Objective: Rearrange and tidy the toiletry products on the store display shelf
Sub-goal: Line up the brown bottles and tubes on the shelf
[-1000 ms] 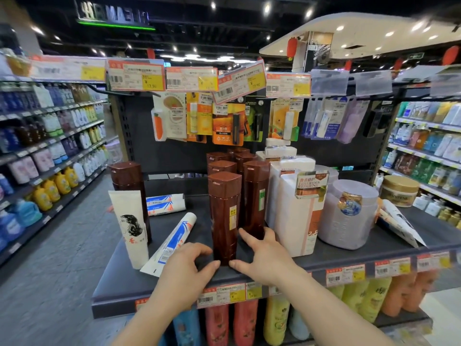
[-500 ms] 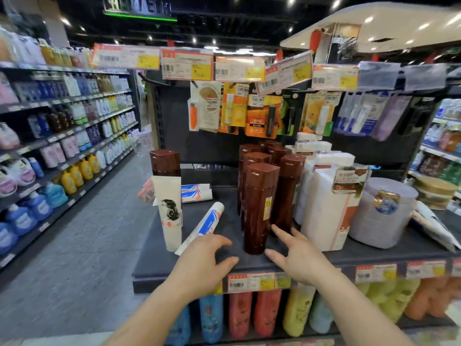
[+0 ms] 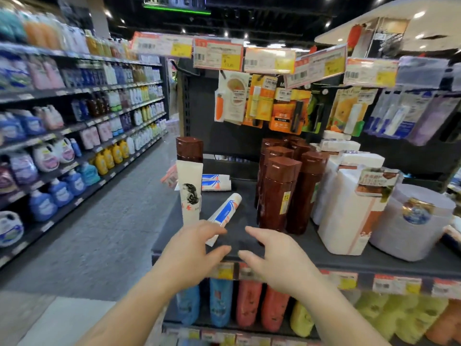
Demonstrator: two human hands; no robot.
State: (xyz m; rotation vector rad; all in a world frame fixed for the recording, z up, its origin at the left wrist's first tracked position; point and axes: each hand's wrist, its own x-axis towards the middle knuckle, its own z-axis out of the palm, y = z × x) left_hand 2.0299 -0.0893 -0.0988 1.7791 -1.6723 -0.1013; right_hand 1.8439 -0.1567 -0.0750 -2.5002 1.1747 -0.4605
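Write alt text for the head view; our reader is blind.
Two open hands, left hand and right hand, hover empty over a dark store shelf, beside a lying white-and-blue tube and upright brown bottles.

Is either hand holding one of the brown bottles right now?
No, the left hand and right hand hover open over the shelf edge, clear of the front brown bottle.
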